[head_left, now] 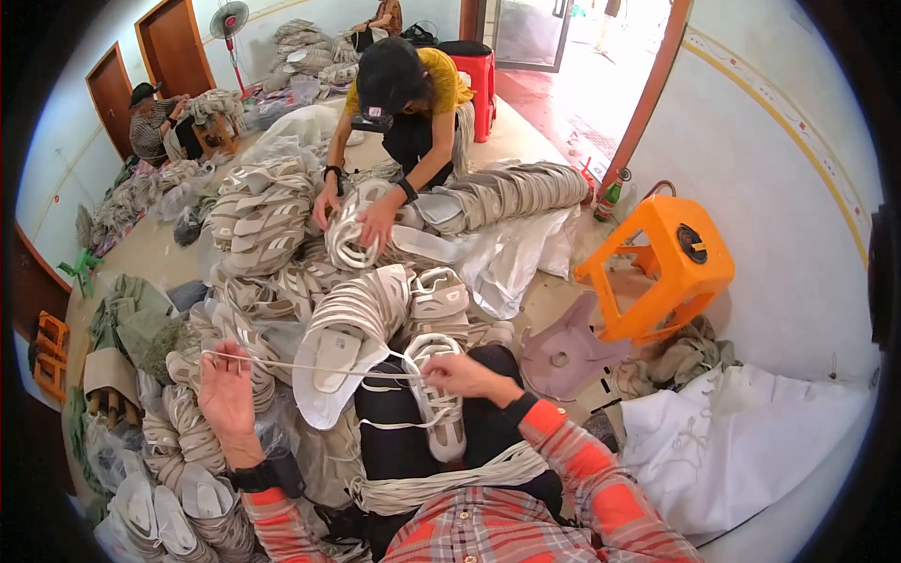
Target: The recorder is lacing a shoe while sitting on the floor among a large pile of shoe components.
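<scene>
A beige-and-white sneaker [448, 433] rests upright on my black-trousered thighs, its toe toward me, with white lace across its front. My left hand [227, 399] is raised to the left of it, fingers closed on a pale shoelace [310, 367] that stretches tight toward the shoe. Above the sneaker's opening, my right hand [462, 377] pinches the same lace. A loop of lace hangs to the left of the shoe. Across my lap lies a thick bundle of off-white laces [460, 480]. A nested stack of shoe uppers [361, 305] leans just beyond my knees.
Opposite me, a person in a yellow shirt [441, 80] handles shoes on the heap. More stacked uppers [192, 427] lie at my left. To the right stand an orange stool [671, 253], an upturned mauve stool [572, 342] and a white sack [741, 441]. Two other people sit farther back.
</scene>
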